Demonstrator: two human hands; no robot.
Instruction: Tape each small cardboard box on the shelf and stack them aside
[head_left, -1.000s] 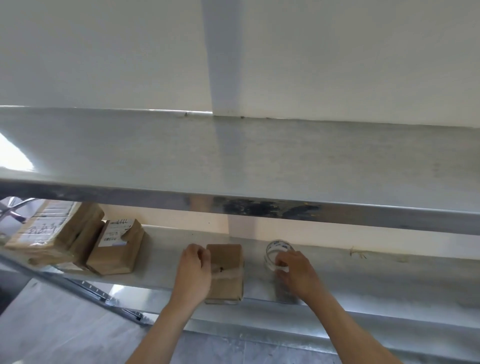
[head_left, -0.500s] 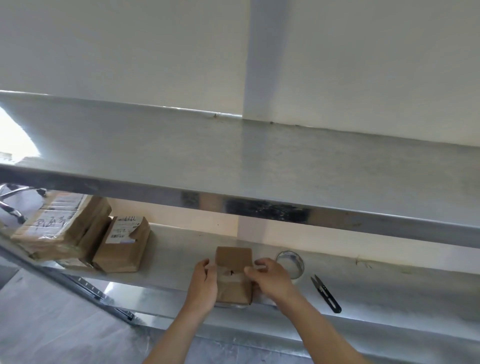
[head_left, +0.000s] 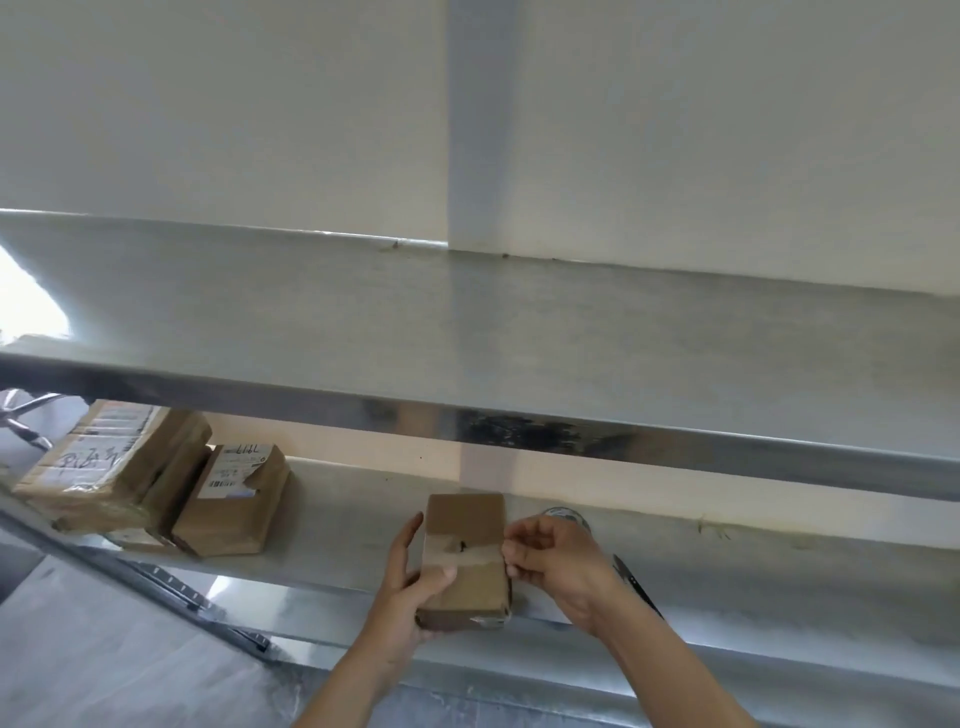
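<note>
small box: brown cardboard box (head_left: 466, 558), flat on the lower steel shelf (head_left: 337, 525), clear tape strip across its top
stacked boxes: labelled brown cardboard boxes (head_left: 156, 488), piled at shelf's left end
tape roll: clear roll (head_left: 566, 517), behind the box's right side

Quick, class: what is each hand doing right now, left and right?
Left hand: holds the small box, thumb on top.
Right hand: pinches the tape at the box's right edge.

Soft, even daylight; blown-out glare on the upper shelf (head_left: 467, 332) at its left edge. The lower shelf (head_left: 779, 582) lies shaded. Slight blur, wide-angle bending.
</note>
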